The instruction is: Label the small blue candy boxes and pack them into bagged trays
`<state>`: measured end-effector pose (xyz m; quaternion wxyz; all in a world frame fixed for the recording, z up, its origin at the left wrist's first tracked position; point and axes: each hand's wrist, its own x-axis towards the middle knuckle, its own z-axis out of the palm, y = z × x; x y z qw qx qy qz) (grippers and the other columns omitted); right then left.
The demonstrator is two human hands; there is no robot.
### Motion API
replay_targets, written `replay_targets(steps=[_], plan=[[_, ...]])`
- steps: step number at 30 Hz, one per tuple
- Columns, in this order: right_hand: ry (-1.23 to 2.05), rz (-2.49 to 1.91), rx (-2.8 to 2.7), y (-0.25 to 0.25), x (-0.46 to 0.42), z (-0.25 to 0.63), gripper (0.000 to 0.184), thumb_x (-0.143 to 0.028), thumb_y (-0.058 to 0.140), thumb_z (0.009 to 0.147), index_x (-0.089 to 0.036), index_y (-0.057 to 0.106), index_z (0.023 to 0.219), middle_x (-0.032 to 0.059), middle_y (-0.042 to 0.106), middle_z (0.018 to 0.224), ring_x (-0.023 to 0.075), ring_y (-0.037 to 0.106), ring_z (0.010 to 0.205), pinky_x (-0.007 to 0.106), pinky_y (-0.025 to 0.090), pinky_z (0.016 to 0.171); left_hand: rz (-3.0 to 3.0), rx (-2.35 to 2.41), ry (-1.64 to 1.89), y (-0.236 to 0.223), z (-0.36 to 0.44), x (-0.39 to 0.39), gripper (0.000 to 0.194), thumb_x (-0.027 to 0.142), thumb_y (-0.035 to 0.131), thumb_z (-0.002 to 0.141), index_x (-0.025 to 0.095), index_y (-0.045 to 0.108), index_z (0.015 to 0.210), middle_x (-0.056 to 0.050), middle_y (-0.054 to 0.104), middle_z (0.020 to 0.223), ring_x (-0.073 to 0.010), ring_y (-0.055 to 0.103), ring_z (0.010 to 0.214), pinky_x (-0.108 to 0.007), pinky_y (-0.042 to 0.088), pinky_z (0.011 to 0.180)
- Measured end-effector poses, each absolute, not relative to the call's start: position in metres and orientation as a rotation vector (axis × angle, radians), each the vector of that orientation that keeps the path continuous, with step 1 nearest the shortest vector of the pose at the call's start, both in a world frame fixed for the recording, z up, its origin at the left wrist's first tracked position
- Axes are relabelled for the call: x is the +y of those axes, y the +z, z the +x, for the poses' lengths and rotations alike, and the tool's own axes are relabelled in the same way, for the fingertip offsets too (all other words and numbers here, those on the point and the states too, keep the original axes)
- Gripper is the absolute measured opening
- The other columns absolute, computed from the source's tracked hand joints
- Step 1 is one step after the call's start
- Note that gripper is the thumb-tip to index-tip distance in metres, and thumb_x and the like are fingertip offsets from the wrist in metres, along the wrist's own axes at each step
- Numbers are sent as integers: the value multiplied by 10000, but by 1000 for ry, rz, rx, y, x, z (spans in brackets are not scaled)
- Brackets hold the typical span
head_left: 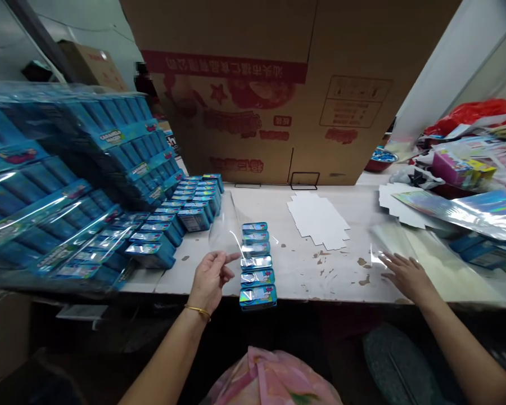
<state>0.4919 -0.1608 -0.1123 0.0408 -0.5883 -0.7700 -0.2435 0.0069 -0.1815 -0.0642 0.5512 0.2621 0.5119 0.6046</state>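
Head view: a row of blue tins (256, 264) sits on the table (307, 270), its long axis running near to far, straight out from the person; the left hand (208, 279) has an open grip, holding nothing visible, its fingers just beside the row; the right hand (407, 275) is open too, over clear plastic film (398, 247); a knock from the left hand could scatter the narrow row; slick film could slip.

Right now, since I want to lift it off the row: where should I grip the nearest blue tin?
Pinch the nearest blue tin by its two short ends, coming from above. It lies flat at the near end of the row, with the next tin close against its far long side, so those ends look free. Your left hand is just beside it.
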Motion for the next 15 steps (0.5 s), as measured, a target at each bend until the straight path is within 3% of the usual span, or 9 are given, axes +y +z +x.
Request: replay_targets(steps=[3, 7, 9, 12, 15], plan=[[-554, -1551, -2336, -104, -167, 422, 431, -432, 395, 838, -159, 520, 1147, 124, 533, 1191, 280, 452, 1127, 472, 369, 896, 632, 1200, 1424, -61, 17, -187, 293, 347, 627, 651, 160, 451, 791, -42, 678, 761, -18, 455, 389, -125, 292, 378], [-298, -1079, -2333, -64, -185, 278, 632, -442, 502, 790, -134, 318, 1311, 122, 433, 1291, 255, 343, 1219, 423, 358, 954, 724, 1122, 1391, -45, 48, -188, 343, 347, 632, 648, 142, 482, 879, -45, 673, 766, -28, 477, 393, -148, 339, 403], [-294, -1004, -2233, -53, -188, 227, 545, -330, 506, 812, -144, 343, 1298, 115, 490, 1236, 240, 411, 1165, 391, 388, 927, 794, 1071, 1377, -36, 60, -190, 353, 363, 615, 669, 142, 482, 910, -54, 673, 781, -40, 499, 406, -159, 354, 417], [-327, -943, -1988, -50, -183, 200, 334, -136, 465, 827, -172, 500, 1157, 86, 618, 1009, 174, 561, 934, 301, 450, 807, 882, 1036, 1423, -26, 61, -195, 336, 374, 589, 703, 144, 485, 925, -53, 675, 758, -45, 504, 426, -164, 366, 440], [-458, -858, -1956, -46, -177, 204, 226, -95, 514, 793, -155, 578, 1002, 63, 643, 842, 154, 573, 787, 273, 436, 722, 935, 1066, 1446, -25, 47, -200, 336, 375, 573, 723, 133, 489, 942, -40, 665, 684, -43, 492, 420, -164, 370, 461]])
